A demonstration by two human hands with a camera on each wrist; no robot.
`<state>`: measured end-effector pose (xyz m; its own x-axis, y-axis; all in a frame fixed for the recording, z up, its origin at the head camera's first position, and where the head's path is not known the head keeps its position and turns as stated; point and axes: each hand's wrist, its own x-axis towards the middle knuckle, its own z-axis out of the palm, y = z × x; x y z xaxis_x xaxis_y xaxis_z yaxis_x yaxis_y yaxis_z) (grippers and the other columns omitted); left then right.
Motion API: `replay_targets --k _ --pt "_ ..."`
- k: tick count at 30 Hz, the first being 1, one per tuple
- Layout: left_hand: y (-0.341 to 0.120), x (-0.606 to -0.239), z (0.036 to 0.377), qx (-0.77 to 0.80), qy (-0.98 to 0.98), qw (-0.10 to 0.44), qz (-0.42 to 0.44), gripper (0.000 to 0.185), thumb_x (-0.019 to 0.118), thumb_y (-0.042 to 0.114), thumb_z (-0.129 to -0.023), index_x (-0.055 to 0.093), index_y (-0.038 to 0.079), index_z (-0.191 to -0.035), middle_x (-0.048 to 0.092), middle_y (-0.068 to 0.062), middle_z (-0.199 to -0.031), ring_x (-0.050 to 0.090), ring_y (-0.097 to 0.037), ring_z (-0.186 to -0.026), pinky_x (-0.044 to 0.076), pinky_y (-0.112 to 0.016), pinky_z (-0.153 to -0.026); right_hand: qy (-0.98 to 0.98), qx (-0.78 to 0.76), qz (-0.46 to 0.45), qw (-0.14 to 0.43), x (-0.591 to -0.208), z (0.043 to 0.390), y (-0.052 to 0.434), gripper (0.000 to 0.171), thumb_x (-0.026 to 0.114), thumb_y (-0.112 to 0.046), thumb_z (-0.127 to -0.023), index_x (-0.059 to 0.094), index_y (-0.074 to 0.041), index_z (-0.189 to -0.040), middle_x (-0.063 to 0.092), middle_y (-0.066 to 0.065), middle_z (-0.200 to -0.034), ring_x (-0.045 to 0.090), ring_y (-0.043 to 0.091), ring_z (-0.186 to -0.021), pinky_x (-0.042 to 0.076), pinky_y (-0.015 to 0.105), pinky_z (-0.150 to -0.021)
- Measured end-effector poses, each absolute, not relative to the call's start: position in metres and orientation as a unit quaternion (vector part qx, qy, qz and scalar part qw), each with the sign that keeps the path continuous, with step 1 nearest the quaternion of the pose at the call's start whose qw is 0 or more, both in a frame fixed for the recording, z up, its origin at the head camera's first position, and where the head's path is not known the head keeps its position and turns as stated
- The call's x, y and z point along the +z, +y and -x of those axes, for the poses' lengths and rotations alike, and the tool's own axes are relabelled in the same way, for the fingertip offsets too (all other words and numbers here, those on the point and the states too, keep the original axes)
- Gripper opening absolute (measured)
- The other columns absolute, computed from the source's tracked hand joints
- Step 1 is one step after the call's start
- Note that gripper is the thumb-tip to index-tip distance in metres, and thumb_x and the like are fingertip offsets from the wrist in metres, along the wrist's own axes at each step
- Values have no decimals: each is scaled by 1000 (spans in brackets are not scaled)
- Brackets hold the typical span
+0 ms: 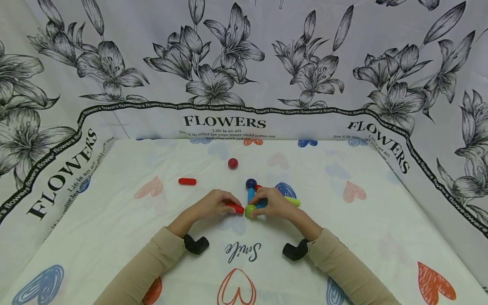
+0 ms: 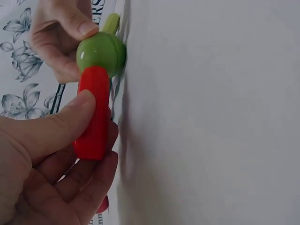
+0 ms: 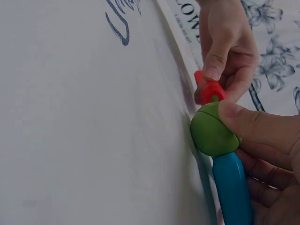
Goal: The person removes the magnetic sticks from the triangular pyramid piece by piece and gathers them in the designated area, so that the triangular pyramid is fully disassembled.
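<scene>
In the head view my left hand (image 1: 213, 206) pinches a red stick (image 1: 235, 208) between thumb and fingers. My right hand (image 1: 275, 203) grips a green ball (image 1: 250, 211), thumb on top in the right wrist view. The red stick's end (image 2: 96, 77) is at the ball, and a small green stub (image 3: 214, 98) shows between them. From the ball's other side runs a blue stick (image 3: 232, 187), partly hidden by the right fingers. Just beyond that hand are a dark blue ball (image 1: 250, 183), a light blue stick (image 1: 250, 195) and a yellow-green stick (image 1: 293, 201); their joints are partly covered.
A loose red stick (image 1: 187, 181) lies to the left, and a red ball (image 1: 233, 163) sits farther back. Black curved pieces (image 1: 196, 245) are at both sleeve cuffs. A flower-printed curtain (image 1: 221, 63) stands behind the heart-printed tablecloth (image 1: 114, 237).
</scene>
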<state>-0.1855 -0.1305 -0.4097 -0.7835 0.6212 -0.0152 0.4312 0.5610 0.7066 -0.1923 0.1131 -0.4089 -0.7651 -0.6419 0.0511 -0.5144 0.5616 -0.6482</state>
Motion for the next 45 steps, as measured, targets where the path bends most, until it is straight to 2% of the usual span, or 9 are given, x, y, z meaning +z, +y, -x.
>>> replay_targets --k 6,10,16,23,31,37,45 --pt "-145 -404 181 366 883 106 -273 19 68 12 -88 73 10 -107 74 -7 -106 65 -20 -99 55 -33 -92 880 -337 318 105 -410 193 116 31 81 -24 -76 76 -10 -103 70 5 -95 54 15 -89 50 19 -79" --pt "-156 -402 180 374 880 95 -277 21 67 9 -89 72 8 -109 74 -9 -108 66 -25 -104 55 -39 -95 878 -339 319 110 -410 193 116 31 81 -24 -77 75 -10 -104 70 5 -97 55 15 -90 50 18 -80" --pt "-169 -403 181 374 884 87 -266 22 67 8 -88 71 7 -110 73 -10 -110 67 -25 -102 56 -38 -94 877 -342 318 115 -410 192 115 31 81 -24 -77 75 -10 -104 70 6 -97 54 12 -89 48 14 -79" --pt "-183 -400 182 367 891 69 -258 23 68 7 -87 71 8 -110 73 -11 -109 67 -24 -99 56 -41 -92 875 -346 320 114 -409 192 115 31 81 -24 -77 75 -10 -104 68 6 -94 53 14 -87 48 17 -76" --pt "-200 -400 182 357 902 42 -238 22 71 8 -85 73 8 -107 74 -11 -105 67 -22 -94 57 -25 -84 876 -343 318 116 -409 192 114 32 81 -25 -77 75 -10 -105 69 6 -97 54 15 -89 49 17 -78" --pt "-216 -404 185 360 907 36 -217 22 72 7 -84 73 8 -106 72 -13 -106 67 -24 -94 57 -25 -84 877 -340 322 112 -408 192 114 32 81 -23 -77 75 -9 -105 70 6 -98 56 15 -90 50 17 -81" --pt "-232 -405 186 357 918 39 -168 23 72 10 -85 73 8 -108 67 -19 -119 66 -29 -100 54 -19 -82 880 -333 319 115 -408 192 113 32 80 -25 -78 75 -11 -105 69 5 -98 54 14 -89 49 16 -79"
